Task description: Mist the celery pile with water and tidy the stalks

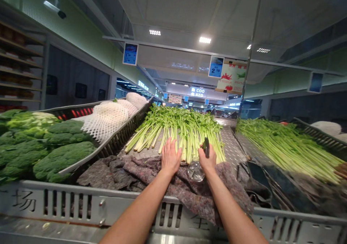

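Note:
Leafy celery [176, 123] lies spread across a textured metal shelf, its cut stalk ends toward me. My left hand [170, 155] rests at the near ends of the stalks with its fingers stretched out, holding nothing. To the right, my right hand [208, 161] is closed around a spray bottle with a black trigger head and a clear body [195, 170]. The bottle is tilted and sits just above a crumpled grey-brown cloth [130, 171] in front of the celery. My fingers partly hide the bottle's neck.
Broccoli [63, 157] is piled at the left, beside a black crate wall [115, 135] and produce in white foam nets [108, 117]. A grey slotted rail [124, 208] runs along the front. A mirror [287, 143] on the right reflects the celery. Price signs [216, 67] hang above.

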The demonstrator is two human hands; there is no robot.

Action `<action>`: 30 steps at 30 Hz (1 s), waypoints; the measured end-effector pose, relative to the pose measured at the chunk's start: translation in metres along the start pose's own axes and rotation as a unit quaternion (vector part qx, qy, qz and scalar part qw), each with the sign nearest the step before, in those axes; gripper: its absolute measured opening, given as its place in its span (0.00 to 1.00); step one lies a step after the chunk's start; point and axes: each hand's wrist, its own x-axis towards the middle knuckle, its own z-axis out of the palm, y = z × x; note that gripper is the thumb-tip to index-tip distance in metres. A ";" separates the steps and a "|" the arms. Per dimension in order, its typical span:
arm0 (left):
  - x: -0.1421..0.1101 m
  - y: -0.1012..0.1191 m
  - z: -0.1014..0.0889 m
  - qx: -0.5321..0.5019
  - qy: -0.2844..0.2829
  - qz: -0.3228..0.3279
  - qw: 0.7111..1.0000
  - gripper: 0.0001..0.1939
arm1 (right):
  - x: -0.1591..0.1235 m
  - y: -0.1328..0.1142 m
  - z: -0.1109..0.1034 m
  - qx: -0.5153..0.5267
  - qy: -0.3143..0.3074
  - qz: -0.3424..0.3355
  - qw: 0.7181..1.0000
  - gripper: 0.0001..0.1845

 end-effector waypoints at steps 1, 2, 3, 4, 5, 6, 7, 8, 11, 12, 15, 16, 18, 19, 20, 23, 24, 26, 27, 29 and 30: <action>0.000 -0.001 0.000 0.003 -0.002 -0.001 1.000 0.23 | -0.003 0.002 0.003 -0.002 -0.015 0.001 1.000 0.14; -0.001 -0.001 0.001 0.006 -0.006 -0.001 1.000 0.23 | -0.006 0.003 0.004 -0.003 -0.029 0.000 1.000 0.13; -0.001 -0.001 0.001 0.008 -0.010 0.000 1.000 0.23 | -0.009 0.004 0.004 -0.003 -0.039 -0.005 0.999 0.12; -0.002 -0.001 0.001 0.011 -0.015 0.003 1.000 0.23 | -0.011 0.005 0.002 -0.001 -0.045 -0.008 0.999 0.12; -0.002 0.000 0.001 0.014 -0.019 0.007 1.000 0.24 | -0.013 0.005 0.001 0.002 -0.047 -0.010 0.999 0.12; -0.003 0.000 0.002 0.017 -0.023 0.010 1.000 0.24 | -0.014 0.005 -0.001 0.006 -0.047 -0.011 0.999 0.11; -0.003 0.001 0.002 0.019 -0.025 0.013 0.999 0.24 | -0.015 0.005 -0.003 0.009 -0.048 -0.014 0.999 0.11; -0.003 0.001 0.002 0.020 -0.026 0.015 0.999 0.24 | -0.016 0.004 -0.004 0.012 -0.050 -0.019 0.998 0.11; -0.004 0.002 0.002 0.020 -0.024 0.017 0.999 0.23 | -0.020 0.003 -0.005 0.013 -0.056 -0.037 0.998 0.10; -0.004 0.002 0.002 0.020 -0.023 0.017 0.999 0.23 | -0.021 0.003 -0.004 0.011 -0.056 -0.039 0.998 0.10; -0.005 0.003 0.002 0.020 -0.018 0.020 0.999 0.23 | -0.024 0.002 -0.004 0.007 -0.051 -0.040 0.998 0.10; -0.005 0.003 0.002 0.020 -0.016 0.021 0.999 0.23 | -0.024 0.001 -0.003 0.005 -0.048 -0.039 0.998 0.10; -0.005 0.003 0.002 0.020 -0.013 0.023 0.999 0.23 | -0.024 0.001 -0.004 0.001 -0.040 -0.038 0.998 0.12; -0.005 0.003 0.003 0.020 -0.012 0.023 0.999 0.23 | -0.024 0.001 -0.004 -0.001 -0.036 -0.038 0.999 0.12; -0.005 0.003 0.003 0.021 -0.012 0.022 0.999 0.23 | -0.024 0.001 -0.004 -0.002 -0.034 -0.040 0.999 0.13; -0.005 0.004 0.002 0.021 -0.016 0.017 1.000 0.23 | -0.023 0.000 -0.004 0.006 -0.032 -0.046 0.998 0.13; -0.005 0.004 0.001 0.020 -0.019 0.016 0.999 0.23 | -0.024 0.000 -0.004 0.009 -0.033 -0.044 0.998 0.13; -0.005 0.005 0.000 0.020 -0.025 0.012 0.999 0.24 | -0.024 -0.002 -0.004 0.011 -0.037 -0.041 0.998 0.12; -0.005 0.005 0.000 0.019 -0.027 0.009 0.999 0.24 | -0.025 -0.003 -0.004 0.012 -0.041 -0.042 0.998 0.12; -0.005 0.005 -0.001 0.019 -0.030 0.004 0.999 0.24 | -0.026 -0.004 -0.005 0.012 -0.049 -0.051 0.997 0.11; -0.005 0.005 -0.001 0.019 -0.030 0.002 0.999 0.24 | -0.026 -0.005 -0.005 0.013 -0.051 -0.056 0.997 0.11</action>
